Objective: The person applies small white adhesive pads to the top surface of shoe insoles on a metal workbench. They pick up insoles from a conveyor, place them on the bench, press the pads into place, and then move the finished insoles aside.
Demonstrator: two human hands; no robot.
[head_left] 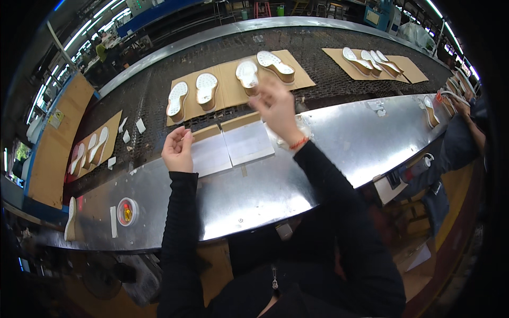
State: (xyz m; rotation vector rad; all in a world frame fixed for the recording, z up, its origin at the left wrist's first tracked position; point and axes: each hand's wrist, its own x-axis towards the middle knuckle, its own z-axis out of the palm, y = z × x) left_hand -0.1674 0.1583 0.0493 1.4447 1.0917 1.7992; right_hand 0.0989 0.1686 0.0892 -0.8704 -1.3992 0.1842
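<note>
My right hand (277, 109) is raised over the far side of the metal worktop, its fingers smeared by motion. Its fingertips overlap the heel end of a white-topped shoe sole (247, 73); I cannot tell whether they touch. My left hand (178, 151) is closed in a pinch above the worktop's far edge, and anything between its fingers is too small to make out. Beside it lie two white sheets, the left one (209, 155) and the right one (249, 142). Further soles, including one at the right (275, 64) and one at the left (177, 99), rest on a cardboard sheet (228, 82).
The cardboard lies on a dark mesh conveyor (212, 50), with more soles on cardboard (411, 76) to either side. A round tub (128, 212) with red and yellow items, a white strip (113, 221) and a lone sole (70, 220) are at left. A co-worker's hand (463, 108) is at right.
</note>
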